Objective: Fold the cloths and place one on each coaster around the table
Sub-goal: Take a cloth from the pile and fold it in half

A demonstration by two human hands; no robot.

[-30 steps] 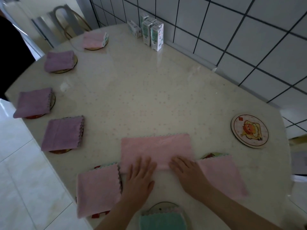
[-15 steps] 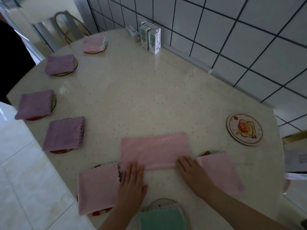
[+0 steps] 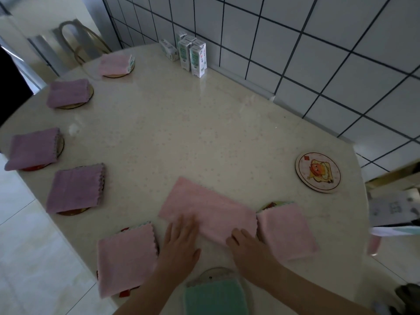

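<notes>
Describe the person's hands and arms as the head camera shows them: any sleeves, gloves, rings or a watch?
The left hand and right hand are bare, with no gloves. No ring, watch or bracelet shows on either. The left forearm and right forearm are uncovered down to the frame's bottom edge, so no sleeve is in view. The picture is too dim to judge the nails.

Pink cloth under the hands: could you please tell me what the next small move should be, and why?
Probably fold the pink cloth in half end to end: it is a long strip, while the placed cloths are squares. One coaster is bare.
</notes>
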